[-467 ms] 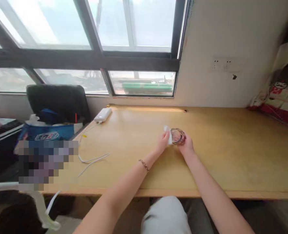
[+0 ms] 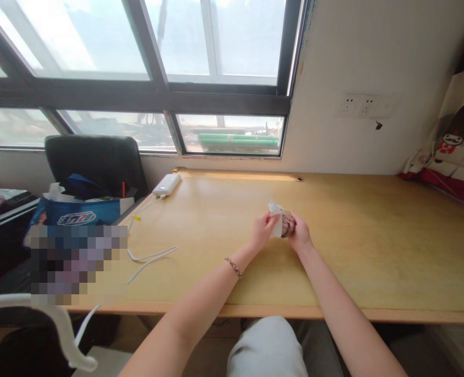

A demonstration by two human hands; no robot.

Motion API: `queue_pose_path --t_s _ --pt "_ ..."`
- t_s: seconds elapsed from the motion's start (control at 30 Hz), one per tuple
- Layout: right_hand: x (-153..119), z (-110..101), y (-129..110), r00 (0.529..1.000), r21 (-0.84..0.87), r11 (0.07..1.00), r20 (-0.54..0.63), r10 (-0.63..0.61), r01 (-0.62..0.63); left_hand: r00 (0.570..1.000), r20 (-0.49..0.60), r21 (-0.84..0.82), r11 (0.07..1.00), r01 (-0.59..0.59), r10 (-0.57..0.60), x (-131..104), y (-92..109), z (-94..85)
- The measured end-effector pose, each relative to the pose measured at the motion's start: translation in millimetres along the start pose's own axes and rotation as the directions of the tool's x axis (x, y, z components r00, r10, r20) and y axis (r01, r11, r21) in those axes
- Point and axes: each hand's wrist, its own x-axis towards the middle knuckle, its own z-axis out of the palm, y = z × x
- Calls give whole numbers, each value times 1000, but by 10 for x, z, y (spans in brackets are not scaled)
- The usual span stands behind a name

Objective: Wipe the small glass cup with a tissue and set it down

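Note:
Over the middle of the tabletop, my left hand pinches a white tissue-like sheet between thumb and fingers. My right hand is closed round the far side of a small, round, brownish patterned cup-like object. The sheet lies against the left side of this object and covers part of it. The object's exact kind is too small to make out, and the right fingers are partly hidden behind it.
A white power bank lies at the table's far left, with a white cable trailing from it. Beyond the left edge stand a black chair and a blue bag. Patterned cloth hangs at right.
The round object has tilted, so its open ring-like rim no longer faces me and its patterned side shows. The white sheet now spreads wider across its left side.

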Motion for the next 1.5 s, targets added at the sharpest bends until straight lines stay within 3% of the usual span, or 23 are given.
queue_pose_path --t_s 0.13,0.37,0.5,0.6,0.77,1.03,1.23,1.5 --pt "2 19 -25 997 28 997 5 75 -75 1000 4 -67 998 10 -9 6 32 -1" --pt "5 17 -113 999 128 991 25 39 -42 981 64 -206 960 191 -182 77 -56 57" --pt "21 1 -160 996 233 972 -94 9 13 944 164 -373 867 329 -288 44 -108 135" --pt "18 10 -169 982 310 949 -190 5 55 927 271 -529 765 367 -258 -6 -40 146" --pt "0 38 -166 987 312 948 -163 -7 58 905 369 -575 713 401 -212 -51 126 111" --pt "14 22 -110 995 185 983 -104 0 19 942 279 -493 815 306 -185 -21 14 123" --pt "50 -18 -43 995 117 992 -96 -30 41 965 209 -421 877 232 -155 -21 60 122" --pt "-20 62 -9 992 40 992 -43 -115 117 971 61 -309 920 239 -232 -21 40 118"
